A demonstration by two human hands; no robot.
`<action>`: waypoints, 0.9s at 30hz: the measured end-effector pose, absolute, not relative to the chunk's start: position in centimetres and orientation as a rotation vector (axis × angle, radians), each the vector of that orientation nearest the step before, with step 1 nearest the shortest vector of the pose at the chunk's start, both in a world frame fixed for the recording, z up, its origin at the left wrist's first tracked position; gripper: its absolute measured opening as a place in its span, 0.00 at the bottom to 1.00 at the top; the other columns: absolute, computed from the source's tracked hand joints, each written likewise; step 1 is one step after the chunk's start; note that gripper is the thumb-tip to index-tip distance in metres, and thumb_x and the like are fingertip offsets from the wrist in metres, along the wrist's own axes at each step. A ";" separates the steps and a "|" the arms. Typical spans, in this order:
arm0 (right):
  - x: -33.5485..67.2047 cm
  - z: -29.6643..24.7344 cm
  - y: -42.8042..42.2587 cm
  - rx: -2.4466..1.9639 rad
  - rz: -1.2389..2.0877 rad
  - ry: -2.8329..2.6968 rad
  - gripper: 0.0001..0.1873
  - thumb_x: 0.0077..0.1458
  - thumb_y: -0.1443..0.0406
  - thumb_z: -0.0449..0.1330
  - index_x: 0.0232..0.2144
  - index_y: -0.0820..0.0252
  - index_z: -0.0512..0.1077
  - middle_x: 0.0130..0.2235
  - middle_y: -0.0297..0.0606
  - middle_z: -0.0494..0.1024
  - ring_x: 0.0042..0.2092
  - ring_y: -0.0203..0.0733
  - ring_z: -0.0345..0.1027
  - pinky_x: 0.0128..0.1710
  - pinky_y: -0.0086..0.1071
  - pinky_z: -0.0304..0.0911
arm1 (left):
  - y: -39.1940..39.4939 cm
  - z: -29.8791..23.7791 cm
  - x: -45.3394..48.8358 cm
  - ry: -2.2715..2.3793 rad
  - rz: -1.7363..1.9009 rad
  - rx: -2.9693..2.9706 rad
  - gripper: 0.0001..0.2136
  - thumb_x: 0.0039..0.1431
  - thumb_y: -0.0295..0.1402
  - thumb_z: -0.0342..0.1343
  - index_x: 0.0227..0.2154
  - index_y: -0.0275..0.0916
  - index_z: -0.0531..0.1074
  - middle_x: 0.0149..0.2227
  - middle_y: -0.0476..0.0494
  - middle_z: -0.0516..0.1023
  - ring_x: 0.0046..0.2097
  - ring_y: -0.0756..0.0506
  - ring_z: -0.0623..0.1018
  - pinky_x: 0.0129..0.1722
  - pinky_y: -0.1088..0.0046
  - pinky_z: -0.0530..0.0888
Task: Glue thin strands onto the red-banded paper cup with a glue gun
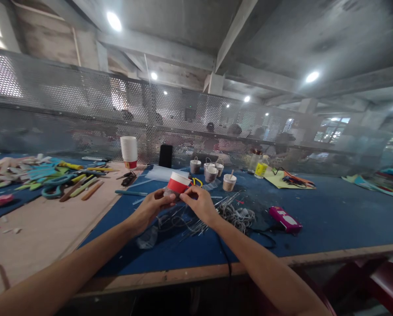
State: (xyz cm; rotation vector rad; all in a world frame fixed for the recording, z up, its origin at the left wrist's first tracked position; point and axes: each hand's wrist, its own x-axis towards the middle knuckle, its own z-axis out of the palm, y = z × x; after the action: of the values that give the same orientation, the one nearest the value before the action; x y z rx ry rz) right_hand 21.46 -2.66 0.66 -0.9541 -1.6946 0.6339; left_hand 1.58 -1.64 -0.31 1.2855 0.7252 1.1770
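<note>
Between my two hands, above the blue tabletop, is a red and white paper cup [178, 183], tilted a little, with a greyish band around its lower part. My left hand [155, 206] grips the cup's lower left side, thumb in front. On the other side, my right hand [201, 204] pinches near the cup's bottom edge with thumb and fingertips. Yellow scissor handles [197, 181] show just behind my right hand. A tangle of grey cord [237, 217] lies to the right of my right forearm, beside thin clear strips.
Several cord-wrapped cups [229, 182] stand farther back, some with handles. A stack of white paper cups [128, 149] and a black phone [165, 156] are at the back. A yellow-labelled bottle [261, 166] and a magenta device [285, 219] are to the right. Tools and foam pieces lie left.
</note>
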 end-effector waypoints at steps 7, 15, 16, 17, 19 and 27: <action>21.6 0.5 -2.2 -0.961 0.590 -1.696 0.10 0.57 0.58 0.66 0.28 0.57 0.76 0.32 0.34 0.80 0.36 0.40 0.74 0.42 0.32 0.68 | -1.7 -0.4 1.6 0.689 1.152 1.228 0.16 0.54 0.38 0.72 0.43 0.36 0.83 0.49 0.35 0.84 0.49 0.40 0.82 0.52 0.66 0.76; 21.4 0.6 -2.8 -0.965 0.503 -1.771 0.09 0.62 0.58 0.63 0.34 0.58 0.78 0.36 0.36 0.81 0.39 0.41 0.75 0.44 0.32 0.68 | -1.4 -0.2 1.5 0.657 1.157 1.084 0.13 0.56 0.37 0.70 0.41 0.35 0.83 0.46 0.35 0.86 0.46 0.43 0.83 0.47 0.71 0.78; 21.4 0.5 -2.8 -0.961 0.482 -1.790 0.09 0.61 0.59 0.64 0.35 0.58 0.78 0.37 0.37 0.81 0.40 0.41 0.75 0.45 0.32 0.68 | -1.3 -0.2 1.4 0.643 1.166 1.060 0.11 0.57 0.36 0.70 0.41 0.35 0.83 0.45 0.36 0.86 0.44 0.44 0.83 0.47 0.72 0.78; 21.4 0.4 -2.8 -0.957 0.460 -1.812 0.08 0.61 0.60 0.64 0.36 0.58 0.78 0.37 0.37 0.81 0.40 0.41 0.75 0.44 0.32 0.68 | -1.2 -0.2 1.4 0.625 1.178 1.032 0.10 0.58 0.35 0.69 0.39 0.35 0.83 0.43 0.37 0.86 0.43 0.44 0.83 0.47 0.72 0.78; 21.4 0.2 -2.8 -0.950 0.413 -1.867 0.06 0.61 0.62 0.65 0.37 0.59 0.77 0.38 0.37 0.80 0.40 0.41 0.75 0.44 0.32 0.68 | -1.2 -0.1 1.3 0.598 1.195 0.970 0.07 0.59 0.34 0.68 0.37 0.35 0.83 0.39 0.38 0.86 0.42 0.45 0.84 0.46 0.73 0.79; 21.3 0.1 -3.1 -0.920 0.225 -2.150 0.08 0.67 0.61 0.63 0.38 0.58 0.80 0.42 0.38 0.80 0.44 0.40 0.74 0.47 0.32 0.64 | -2.0 1.3 1.0 0.599 1.181 0.857 0.08 0.59 0.32 0.67 0.39 0.35 0.82 0.40 0.38 0.86 0.41 0.44 0.84 0.41 0.74 0.81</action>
State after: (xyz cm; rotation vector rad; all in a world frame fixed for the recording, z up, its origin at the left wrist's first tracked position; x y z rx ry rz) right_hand 21.32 -3.12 0.10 -0.9195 -2.1498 0.2248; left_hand 1.01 -2.04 1.29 0.8567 0.5985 1.1810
